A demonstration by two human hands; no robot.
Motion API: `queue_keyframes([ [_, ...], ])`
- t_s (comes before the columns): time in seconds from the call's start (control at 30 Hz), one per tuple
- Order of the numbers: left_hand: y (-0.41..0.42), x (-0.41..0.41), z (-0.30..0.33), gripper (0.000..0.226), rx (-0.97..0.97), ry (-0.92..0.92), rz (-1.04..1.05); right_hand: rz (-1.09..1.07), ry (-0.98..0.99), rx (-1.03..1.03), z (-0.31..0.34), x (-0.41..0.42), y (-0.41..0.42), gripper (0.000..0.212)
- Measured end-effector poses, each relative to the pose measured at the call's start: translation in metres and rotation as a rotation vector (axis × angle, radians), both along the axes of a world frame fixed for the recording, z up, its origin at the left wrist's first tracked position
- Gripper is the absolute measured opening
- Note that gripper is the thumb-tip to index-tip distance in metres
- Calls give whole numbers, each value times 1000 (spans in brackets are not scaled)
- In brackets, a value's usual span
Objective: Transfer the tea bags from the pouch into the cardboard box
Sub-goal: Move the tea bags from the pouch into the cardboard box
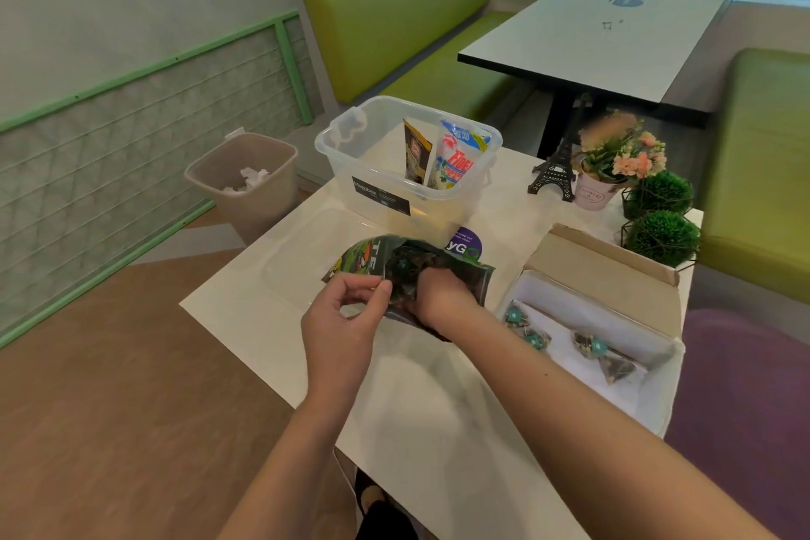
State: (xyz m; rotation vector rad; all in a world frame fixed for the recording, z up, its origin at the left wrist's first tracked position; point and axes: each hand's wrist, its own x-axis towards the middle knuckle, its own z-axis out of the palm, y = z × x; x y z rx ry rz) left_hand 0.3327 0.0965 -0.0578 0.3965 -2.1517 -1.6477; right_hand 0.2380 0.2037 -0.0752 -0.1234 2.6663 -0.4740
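The dark pouch point(407, 272) lies on the counter point(438, 399), its mouth pinched wide by the left hand point(346, 320) while the right hand point(442, 298), grip hidden inside, might snag tea bags short of the cardboard box point(613, 272).

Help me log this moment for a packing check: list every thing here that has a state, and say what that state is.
pouch: open, held at the mouth.
left hand: pinches the pouch's edge.
right hand: reaches inside the pouch.
cardboard box: flap open, several tea bags inside.
clear plastic bin: lidless, two packets upright inside.
waste bin: holds crumpled paper.
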Motion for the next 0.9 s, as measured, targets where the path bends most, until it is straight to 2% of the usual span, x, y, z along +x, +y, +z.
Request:
queue_keyframes([
  [0.13,2,0,0,8,10,2,21,-55,34,-86,-6,0,8,23],
  [0.3,5,-2,-1,7,-4,8,10,-282,121,-554,8,23,40,1],
  [0.47,15,-1,-4,7,4,0,0,-431,107,-896,21,53,85,8],
  [0.53,19,-2,-5,8,0,-4,-3,-480,87,-954,19,61,107,17],
  [0.67,24,0,-8,8,3,6,-10,-611,87,-967,0,71,142,18],
  [0.9,29,5,-11,5,4,-9,-30,-636,101,-462,-60,74,175,21],
])
